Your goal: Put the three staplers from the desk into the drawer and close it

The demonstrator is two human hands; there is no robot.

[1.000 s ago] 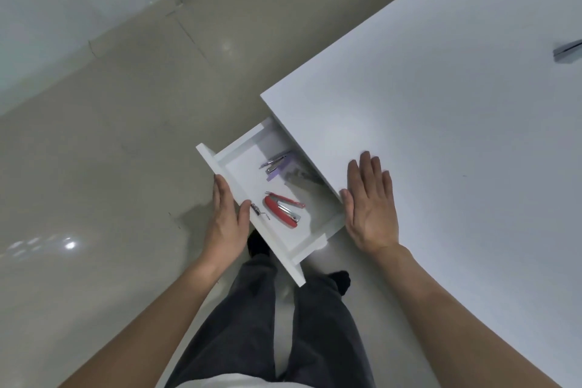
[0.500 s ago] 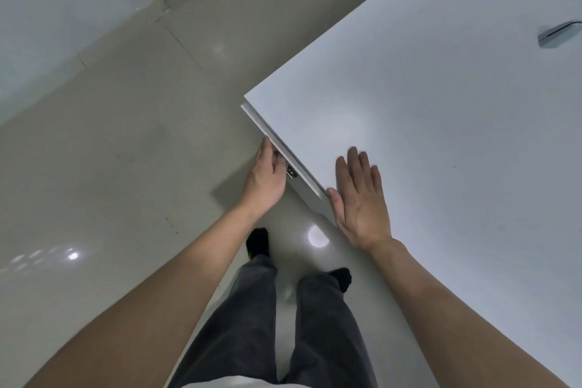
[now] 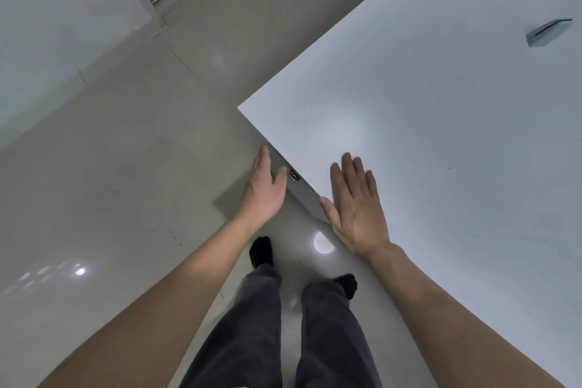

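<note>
Nearest the camera are the person's dark trouser legs and black-socked feet on the glossy floor (image 3: 94,198), with both bare forearms reaching forward.

The left hand (image 3: 266,190) is held flat against the drawer (image 3: 285,164), which sits under the bench edge; only a thin strip of its front shows, with a small metal fitting (image 3: 294,175) just beside the thumb. The left fingers (image 3: 264,156) are straight and pressed together, holding nothing.

The right hand (image 3: 356,208) lies palm down on the bench (image 3: 441,135), close to its near edge, its fingers slightly spread and empty.

The drawer looks pushed in flush, so the closing step seems to be at its very end. No staplers show on the bench. Since the drawer's inside is hidden, whether all three are in it cannot be told from here.

Farther across the bench, well apart from both hands, lies a small grey flat object (image 3: 548,32) near the right edge of the view; what it is cannot be made out.

The next move likely calls only for lifting the left hand off the drawer front and checking that it stays seated.
</note>
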